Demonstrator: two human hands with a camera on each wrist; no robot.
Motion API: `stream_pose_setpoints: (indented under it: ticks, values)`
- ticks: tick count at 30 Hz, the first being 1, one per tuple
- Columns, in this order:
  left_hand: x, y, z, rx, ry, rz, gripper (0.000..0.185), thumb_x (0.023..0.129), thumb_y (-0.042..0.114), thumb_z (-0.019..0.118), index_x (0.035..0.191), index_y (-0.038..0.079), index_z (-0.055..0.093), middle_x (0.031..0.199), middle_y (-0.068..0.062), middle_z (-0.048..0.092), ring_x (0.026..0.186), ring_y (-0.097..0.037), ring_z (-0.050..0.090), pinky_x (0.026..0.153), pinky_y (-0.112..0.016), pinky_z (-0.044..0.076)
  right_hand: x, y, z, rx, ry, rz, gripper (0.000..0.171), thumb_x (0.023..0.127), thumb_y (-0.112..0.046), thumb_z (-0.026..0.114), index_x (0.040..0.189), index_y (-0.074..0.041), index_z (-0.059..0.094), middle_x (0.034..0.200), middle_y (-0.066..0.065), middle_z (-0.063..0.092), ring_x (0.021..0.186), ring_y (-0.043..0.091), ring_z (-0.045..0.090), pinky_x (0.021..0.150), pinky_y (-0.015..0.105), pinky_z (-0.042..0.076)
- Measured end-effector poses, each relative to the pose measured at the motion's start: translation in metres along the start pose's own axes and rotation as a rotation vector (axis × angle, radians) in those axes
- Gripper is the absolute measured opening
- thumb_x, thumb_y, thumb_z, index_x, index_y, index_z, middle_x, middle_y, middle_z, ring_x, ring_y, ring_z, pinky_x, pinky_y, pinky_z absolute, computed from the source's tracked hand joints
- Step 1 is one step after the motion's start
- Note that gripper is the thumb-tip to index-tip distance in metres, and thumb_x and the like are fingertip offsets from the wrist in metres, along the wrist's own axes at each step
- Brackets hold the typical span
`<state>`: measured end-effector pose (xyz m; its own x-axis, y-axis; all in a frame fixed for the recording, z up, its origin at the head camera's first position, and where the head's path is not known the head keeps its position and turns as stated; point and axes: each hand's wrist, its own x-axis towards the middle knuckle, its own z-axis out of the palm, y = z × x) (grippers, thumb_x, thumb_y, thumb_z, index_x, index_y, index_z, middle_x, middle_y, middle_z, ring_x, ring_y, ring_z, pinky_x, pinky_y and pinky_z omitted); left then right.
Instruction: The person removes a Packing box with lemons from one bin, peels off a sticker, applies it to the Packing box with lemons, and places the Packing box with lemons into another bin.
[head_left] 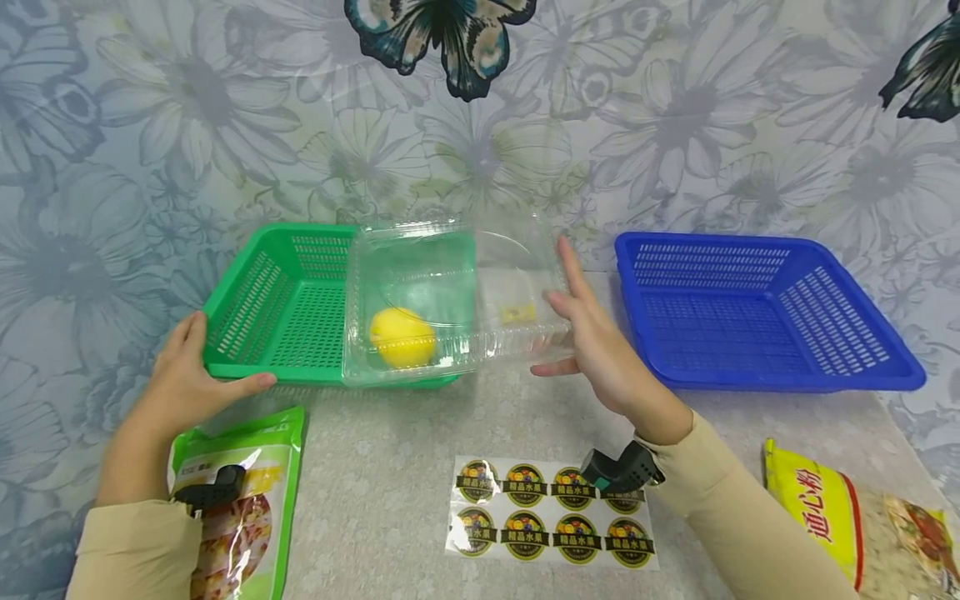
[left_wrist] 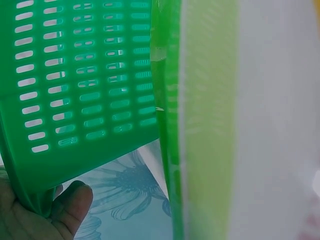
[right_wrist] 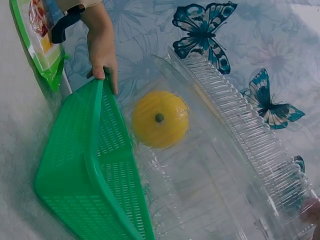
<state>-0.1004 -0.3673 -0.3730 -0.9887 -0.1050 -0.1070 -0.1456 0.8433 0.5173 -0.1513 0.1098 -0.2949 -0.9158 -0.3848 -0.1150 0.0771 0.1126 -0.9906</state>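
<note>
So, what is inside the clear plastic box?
Inside the clear plastic box lies one yellow fruit, near its left end. A small yellow label shows through at the right. The box partly covers the green basket, so the basket floor under it is unclear.

Lemon (head_left: 402, 337) in clamshell box (head_left: 450, 300), resting across left basket (head_left: 277, 300); another basket (head_left: 757, 308) right.

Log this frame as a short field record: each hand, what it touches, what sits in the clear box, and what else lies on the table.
left hand: grips the near left corner of the green basket
right hand: open, straight fingers against the right end of the clear box
clear box: rests partly over the green basket, lid shut
contents: one yellow fruit
blue basket: to the right, untouched
near edge: sticker sheet, green pouch, yellow bag
</note>
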Motion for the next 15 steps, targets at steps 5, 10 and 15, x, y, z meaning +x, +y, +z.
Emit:
stream_pose_setpoints:
  ticks: [5,10,15]
  values:
    - [0.001,-0.001,0.001,-0.006,-0.005,0.007,0.126,0.084,0.056,0.072,0.154,0.008,-0.022,0.162,-0.022,-0.024,0.144,-0.06,-0.013,0.096,-0.084,0.016,-0.006,0.004,-0.006,-0.042,-0.013,-0.02,0.054,0.108,-0.038,0.029,0.145,-0.067,0.001,0.16,-0.03,-0.012,0.152,0.03,0.019,0.073,0.05,0.06]
    - [0.001,-0.003,0.001,-0.006,-0.01,0.004,0.125,0.085,0.055,0.072,0.154,0.01,-0.023,0.162,-0.022,-0.025,0.143,-0.06,-0.014,0.096,-0.084,0.015,-0.012,0.009,-0.009,-0.035,-0.007,0.015,0.054,0.109,-0.038,0.028,0.146,-0.067,0.0,0.163,-0.021,-0.013,0.124,0.044,0.055,0.078,0.051,0.06]
    - [0.001,-0.003,0.001,0.007,0.0,0.007,0.125,0.085,0.055,0.072,0.155,0.009,-0.022,0.162,-0.022,-0.024,0.143,-0.061,-0.013,0.095,-0.085,0.015,-0.018,0.016,-0.015,0.003,0.037,0.032,0.055,0.109,-0.037,0.03,0.149,-0.061,0.002,0.163,-0.021,-0.013,0.133,0.04,0.049,0.083,0.052,0.058]
